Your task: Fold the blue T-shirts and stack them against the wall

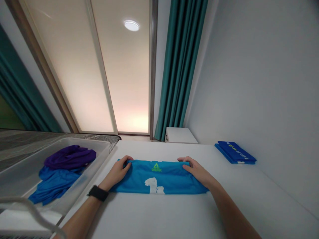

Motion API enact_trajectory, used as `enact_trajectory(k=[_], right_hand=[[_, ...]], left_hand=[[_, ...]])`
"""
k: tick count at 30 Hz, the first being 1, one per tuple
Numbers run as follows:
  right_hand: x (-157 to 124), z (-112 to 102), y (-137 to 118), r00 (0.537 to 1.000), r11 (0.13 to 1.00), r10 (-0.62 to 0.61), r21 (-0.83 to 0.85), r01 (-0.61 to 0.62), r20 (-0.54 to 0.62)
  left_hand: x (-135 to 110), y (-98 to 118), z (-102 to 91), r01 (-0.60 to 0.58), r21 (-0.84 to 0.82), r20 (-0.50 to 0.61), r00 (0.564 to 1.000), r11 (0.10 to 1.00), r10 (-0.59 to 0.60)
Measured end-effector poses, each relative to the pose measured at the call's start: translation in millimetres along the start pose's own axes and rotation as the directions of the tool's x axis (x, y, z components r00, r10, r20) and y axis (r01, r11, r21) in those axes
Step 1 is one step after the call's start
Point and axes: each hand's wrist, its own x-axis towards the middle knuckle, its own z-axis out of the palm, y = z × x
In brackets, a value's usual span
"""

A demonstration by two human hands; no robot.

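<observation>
A bright blue T-shirt (171, 181), folded into a wide flat strip, lies in front of me. It carries a yellow-green logo near its far edge and a white print near its close edge. My left hand (122, 169) pinches the far left corner, thumb on top of the cloth and fingers behind. At the far right side, my right hand (195, 171) grips the same edge between thumb and fingers. A black watch (98, 193) is strapped round my left wrist.
The T-shirt rests on a white table (159, 215). Folded dark blue clothing (235, 152) lies at the right, by the wall. To the left, a translucent plastic bin (99, 143) holds crumpled purple clothing (71, 157) and blue clothing (54, 184). A grey curved bar (35, 210) crosses the lower left.
</observation>
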Motion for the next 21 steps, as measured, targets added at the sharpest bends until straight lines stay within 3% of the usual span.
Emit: enact_trajectory(k=[2,4,7,9,14,21], right_hand=[[1.2,3.9,0.2,0.999,0.998,0.036,0.054,-0.036,0.013],[6.4,7.9,6.1,0.996,0.998,0.061,0.029,-0.059,-0.058],[18.1,12.6,21.0,0.978,0.986,0.03,-0.156,-0.064,-0.209],[25.0,15.2,30.1,0.966,0.932,-0.019,-0.353,-0.076,-0.258],[32.3,22.6,36.8,0.979,0.719,-0.073,-0.69,-0.081,-0.19],[36.0,28.0,27.0,0.983,0.585,-0.019,-0.799,-0.136,-0.182]], left_hand=[[0.9,-2.0,0.7,0.011,-0.023,0.01,1.0,1.0,-0.011],[2.4,-4.1,1.6,0.031,-0.038,0.017,0.999,0.999,-0.03],[4.6,-6.3,3.1,0.068,-0.05,0.01,0.998,0.996,-0.068],[5.1,-6.7,3.9,0.096,-0.032,0.008,0.995,0.995,-0.096],[3.9,-4.2,5.0,0.108,0.035,0.007,0.994,0.994,-0.108],[14.2,-2.8,5.7,0.1,0.142,0.056,0.992,0.985,-0.109]])
